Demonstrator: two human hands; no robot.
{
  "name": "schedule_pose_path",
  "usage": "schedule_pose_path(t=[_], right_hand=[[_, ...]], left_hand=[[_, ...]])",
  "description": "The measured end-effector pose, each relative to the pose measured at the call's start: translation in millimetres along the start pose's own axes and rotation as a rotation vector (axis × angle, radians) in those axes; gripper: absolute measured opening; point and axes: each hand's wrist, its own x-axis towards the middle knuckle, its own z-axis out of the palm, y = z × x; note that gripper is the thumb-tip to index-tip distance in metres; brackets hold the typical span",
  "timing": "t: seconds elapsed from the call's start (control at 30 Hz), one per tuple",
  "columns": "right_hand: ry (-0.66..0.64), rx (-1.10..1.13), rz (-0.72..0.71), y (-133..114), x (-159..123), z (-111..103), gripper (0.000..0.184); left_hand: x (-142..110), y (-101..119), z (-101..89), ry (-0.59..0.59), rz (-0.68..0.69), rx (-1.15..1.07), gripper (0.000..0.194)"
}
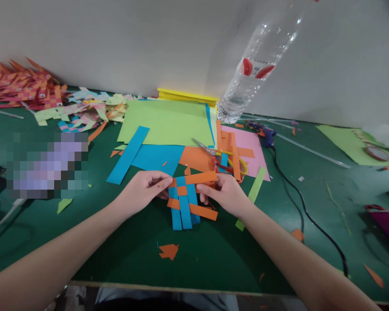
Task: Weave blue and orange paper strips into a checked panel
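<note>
Blue and orange paper strips cross over and under each other in a small woven piece (184, 203), held above the green table. My left hand (151, 188) pinches its upper left corner between thumb and fingers. On the other side my right hand (225, 193) grips the right part, its thumb on the orange strips. The blue strips hang downward, and the orange ends stick out to the right. Just beyond the hands lie scissors (240, 162) with yellow and red handles, partly covered by orange strips. A loose blue strip (128, 154) rests to the left.
Green paper sheets (165, 121) are stacked at the back. A tilted water bottle (256, 69) stands behind them. A glue gun (265, 134) trails a black cable on the right. Woven red paper pieces (26, 86) pile up far left. Orange scraps (169, 251) lie near the front edge.
</note>
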Motion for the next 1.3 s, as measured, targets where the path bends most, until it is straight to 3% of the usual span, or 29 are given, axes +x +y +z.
schedule_pose_path(t=[0.57, 0.97, 1.3], right_hand=[[-0.050, -0.027, 0.009, 4.8, -0.8, -2.0, 0.023], [0.007, 0.019, 0.006, 3.9, 1.4, 0.6, 0.026], [0.020, 0.018, 0.023, 7.3, 0.1, -0.3, 0.022]], left_hand=[[-2.1, 4.1, -2.3, 0.062, 0.038, 0.169, 0.029], [-4.3, 7.0, -2.2, 0.105, 0.089, 0.310, 0.026], [-5.5, 11.7, -0.5, 0.089, 0.086, 0.259, 0.027]])
